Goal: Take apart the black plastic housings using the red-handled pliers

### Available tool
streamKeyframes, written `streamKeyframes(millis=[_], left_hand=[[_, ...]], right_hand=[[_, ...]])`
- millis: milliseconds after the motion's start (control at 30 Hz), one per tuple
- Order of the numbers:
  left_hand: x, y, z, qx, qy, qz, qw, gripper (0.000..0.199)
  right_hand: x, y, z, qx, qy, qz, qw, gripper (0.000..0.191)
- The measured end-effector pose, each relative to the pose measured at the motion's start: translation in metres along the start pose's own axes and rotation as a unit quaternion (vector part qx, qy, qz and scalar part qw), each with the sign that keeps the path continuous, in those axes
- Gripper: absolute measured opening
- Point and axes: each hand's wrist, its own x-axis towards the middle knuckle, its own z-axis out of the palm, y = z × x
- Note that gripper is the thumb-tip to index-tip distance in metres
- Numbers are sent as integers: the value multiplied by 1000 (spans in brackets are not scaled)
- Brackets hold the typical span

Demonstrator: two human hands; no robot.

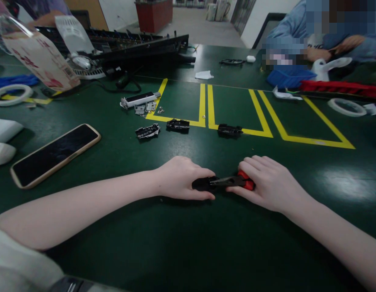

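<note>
My right hand (265,182) is wrapped round the red handles of a pair of long-nose pliers (228,181), whose jaws point left. Between the thumb and fingers of my left hand (183,178) is a small black plastic part (201,184). The plier tips meet this part; whether they grip it I cannot tell. Farther back on the table lie similar black pieces: one with white edges (147,131), one on the yellow line (178,125) and a third to the right (230,130).
Yellow tape (242,130) marks areas on the green table (188,247). A white-and-black module (140,99) lies by small metal plates (140,110). On the left is a phone (55,156); behind it stands a carton (38,61). Across the table a co-worker's hands (334,48) show.
</note>
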Motion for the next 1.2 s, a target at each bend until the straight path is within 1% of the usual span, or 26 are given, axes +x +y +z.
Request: streamKeyframes(millis=[267, 567, 800, 1033, 1200], left_hand=[[0, 1, -2, 0, -11, -9, 1000, 44], [1, 0, 0, -5, 4, -28, 1000, 45], [1, 0, -2, -2, -1, -39, 999, 44], [-1, -1, -1, 1, 7, -23, 1000, 43], [-1, -1, -1, 4, 5, -26, 1000, 43]], right_hand=[[1, 4, 0, -8, -1, -18, 1000, 55], [1, 1, 1, -5, 9, 1, 1000, 52], [2, 4, 2, -13, -3, 4, 1000, 55], [3, 6, 1, 5, -15, 3, 1000, 58], [4, 5, 1, 15, -19, 12, 1000, 55]])
